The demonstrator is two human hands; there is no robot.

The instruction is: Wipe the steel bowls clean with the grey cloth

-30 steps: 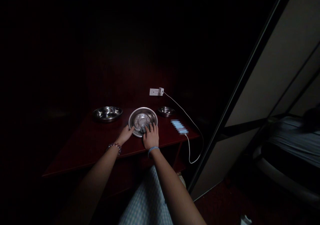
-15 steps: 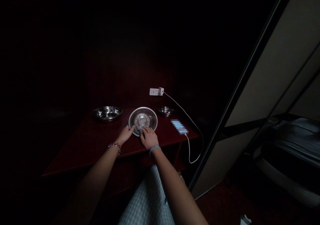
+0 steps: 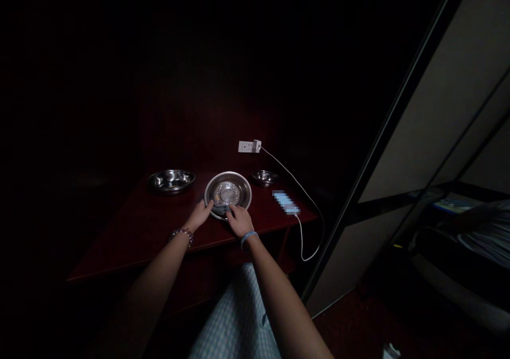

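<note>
A steel bowl [image 3: 243,186] is tipped toward me on the dark red table. My left hand [image 3: 200,214] grips its near-left rim, with the thumb over the edge. A dark grey cloth [image 3: 220,210] lies along the near inner side of the bowl and also shows by my left fingers. My right hand [image 3: 239,221] has its fingers on the cloth at the near-right rim, pressing it to the metal. The undersides of the fingers are hidden.
A wider steel bowl [image 3: 172,181] stands to the left and a small steel bowl [image 3: 265,178] to the right. A phone [image 3: 286,202] with a white cable [image 3: 302,239] lies near the table's right end. Behind is a wall socket [image 3: 246,146].
My right hand has shifted slightly right and down along the near rim. The cloth now stretches flatter between my hands. My left hand stays at the rim.
</note>
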